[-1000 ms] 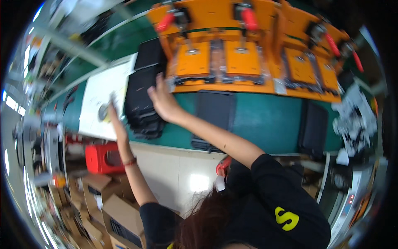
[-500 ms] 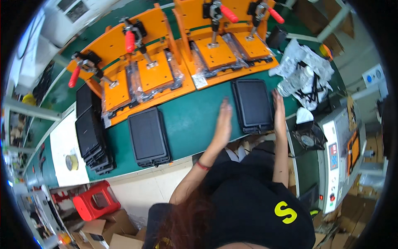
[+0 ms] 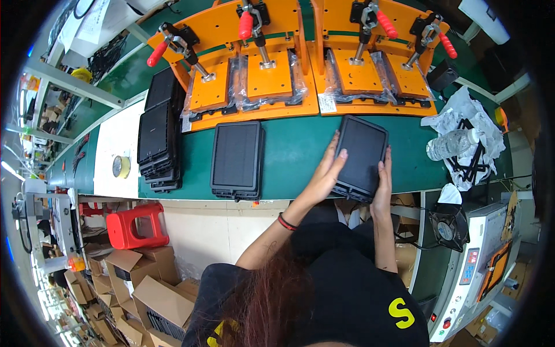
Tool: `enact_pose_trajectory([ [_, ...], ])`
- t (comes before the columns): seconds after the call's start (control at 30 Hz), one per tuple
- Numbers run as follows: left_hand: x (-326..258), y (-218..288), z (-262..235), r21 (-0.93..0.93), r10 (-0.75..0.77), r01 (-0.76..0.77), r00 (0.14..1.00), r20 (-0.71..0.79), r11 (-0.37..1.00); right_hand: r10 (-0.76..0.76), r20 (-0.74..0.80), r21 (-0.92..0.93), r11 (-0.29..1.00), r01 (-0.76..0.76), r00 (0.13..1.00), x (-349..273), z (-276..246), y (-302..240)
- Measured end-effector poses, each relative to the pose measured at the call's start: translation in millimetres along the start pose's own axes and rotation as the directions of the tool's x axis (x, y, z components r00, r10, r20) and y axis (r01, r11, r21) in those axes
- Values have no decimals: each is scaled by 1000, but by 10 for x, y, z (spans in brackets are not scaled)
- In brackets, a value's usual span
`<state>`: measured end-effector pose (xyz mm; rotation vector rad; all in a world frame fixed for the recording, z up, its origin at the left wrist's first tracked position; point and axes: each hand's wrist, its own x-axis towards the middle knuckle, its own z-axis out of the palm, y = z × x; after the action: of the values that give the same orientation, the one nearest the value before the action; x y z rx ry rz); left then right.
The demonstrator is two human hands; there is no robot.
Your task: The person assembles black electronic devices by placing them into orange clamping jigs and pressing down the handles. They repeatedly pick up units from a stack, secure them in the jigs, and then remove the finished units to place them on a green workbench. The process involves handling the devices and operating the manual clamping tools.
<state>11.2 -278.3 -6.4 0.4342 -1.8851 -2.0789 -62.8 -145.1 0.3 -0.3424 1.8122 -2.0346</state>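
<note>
My left hand [image 3: 327, 177] and my right hand [image 3: 383, 188] grip opposite sides of a stack of black rectangular panels [image 3: 363, 153] at the front of the bench. The stack is tilted a little, and its near edge reaches past the bench edge. My left thumb lies along its top face; most fingertips are hidden behind the sides. To the left, a second stack of black panels [image 3: 236, 159] lies flat on the green bench. A taller pile of black panels [image 3: 157, 136] stands farther left, beside a white sheet.
Orange clamping fixtures [image 3: 254, 75] with red-handled toggle clamps line the back. A clear bottle [image 3: 452, 144] lies on crumpled white plastic [image 3: 462, 110] at right. A tape roll [image 3: 121, 167] rests on the white sheet [image 3: 110, 144]. A small fan [image 3: 448, 225], red stool [image 3: 137, 226] and cardboard boxes [image 3: 162, 298] surround the bench.
Both hands have closed in on the right-hand stack of panels, which now sits tilted between them. Before, the hands were held apart on either side of it. The view has shifted.
</note>
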Motion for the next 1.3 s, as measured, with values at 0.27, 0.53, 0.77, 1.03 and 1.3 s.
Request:
enact_pose_trajectory([
  [0.27,-437,338,-687,83,-25,39,986,-164,996,-5,146,-52,999,12,989,-81,700,7],
  [0.53,-534,204,-721,114,23,-6,989,-148,993,-46,224,-134,988,77,974,-186,807,-45],
  [0.77,-716,668,-915,84,148,-136,974,-174,987,-144,317,-180,961,209,937,-257,1007,-323],
  [1.03,-993,1375,-2309,290,261,-110,791,-553,951,-304,532,49,943,330,790,-77,2889,-495],
  [1.3,-1193,1791,-3677,288,157,51,739,-655,956,-173,601,124,985,122,780,-133,4463,-176],
])
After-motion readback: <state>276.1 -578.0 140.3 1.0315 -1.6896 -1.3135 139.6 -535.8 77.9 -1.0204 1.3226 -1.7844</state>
